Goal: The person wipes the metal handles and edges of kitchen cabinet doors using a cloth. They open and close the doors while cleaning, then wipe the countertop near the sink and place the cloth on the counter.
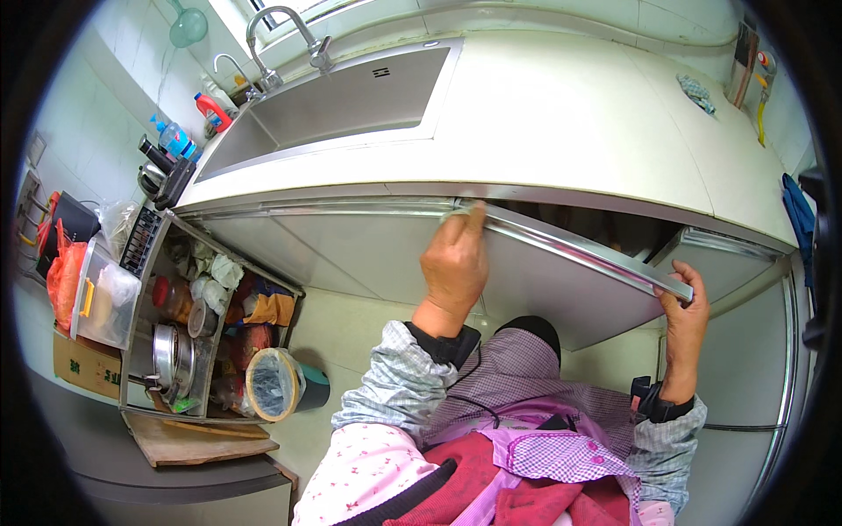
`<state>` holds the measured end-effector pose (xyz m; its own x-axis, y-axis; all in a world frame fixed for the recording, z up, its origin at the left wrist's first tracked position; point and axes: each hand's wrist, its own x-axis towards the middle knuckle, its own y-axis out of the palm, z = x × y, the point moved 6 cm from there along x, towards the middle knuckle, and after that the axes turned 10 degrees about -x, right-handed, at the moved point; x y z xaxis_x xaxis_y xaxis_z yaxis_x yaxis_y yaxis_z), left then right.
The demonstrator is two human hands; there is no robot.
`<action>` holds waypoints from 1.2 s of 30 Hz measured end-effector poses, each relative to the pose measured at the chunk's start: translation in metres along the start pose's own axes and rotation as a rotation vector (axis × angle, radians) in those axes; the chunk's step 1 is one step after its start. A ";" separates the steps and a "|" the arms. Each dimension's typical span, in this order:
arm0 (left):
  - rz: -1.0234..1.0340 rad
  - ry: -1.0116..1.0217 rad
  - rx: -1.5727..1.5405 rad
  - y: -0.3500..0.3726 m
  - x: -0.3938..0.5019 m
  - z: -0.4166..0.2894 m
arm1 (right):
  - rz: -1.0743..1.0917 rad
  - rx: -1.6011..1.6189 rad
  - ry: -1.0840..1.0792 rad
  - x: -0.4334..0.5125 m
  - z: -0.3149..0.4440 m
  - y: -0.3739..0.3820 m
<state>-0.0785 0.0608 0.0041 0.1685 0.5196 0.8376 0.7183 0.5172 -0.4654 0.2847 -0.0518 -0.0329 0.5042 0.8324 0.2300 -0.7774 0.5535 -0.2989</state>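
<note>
A grey cabinet door [559,283] with a shiny metal edge trim [572,246] stands ajar below the counter. My right hand [687,312] grips the free upper corner of this door, thumb on the front and fingers behind. At the door's other end, my left hand [457,266] presses its bent fingers on the trim, beside the neighbouring closed door [355,246]. Something pale, probably a folded cloth [454,213], shows under those fingers; most of it is hidden. Inside the dark cabinet opening [592,227], the contents are hard to make out.
Above the doors runs a white countertop [559,125] with a steel sink [348,105] and faucet [289,20]. A crumpled cloth [696,93] lies at the right. On the left are a loaded storage rack [214,355], a lined trash bin [273,384] and wooden boards [191,444].
</note>
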 end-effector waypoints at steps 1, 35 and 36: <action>-0.036 -0.027 0.001 -0.003 -0.001 0.003 | -0.014 -0.031 0.003 0.000 0.000 -0.001; -0.158 -0.020 -0.052 -0.006 0.007 0.002 | -0.030 -0.057 0.008 -0.001 0.000 0.000; -0.181 -0.074 -0.101 -0.002 0.006 -0.005 | -0.023 -0.036 0.041 -0.001 -0.001 0.000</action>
<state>-0.0754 0.0599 0.0111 -0.0168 0.4752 0.8797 0.7970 0.5376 -0.2752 0.2841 -0.0529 -0.0342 0.5374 0.8195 0.1993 -0.7517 0.5725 -0.3274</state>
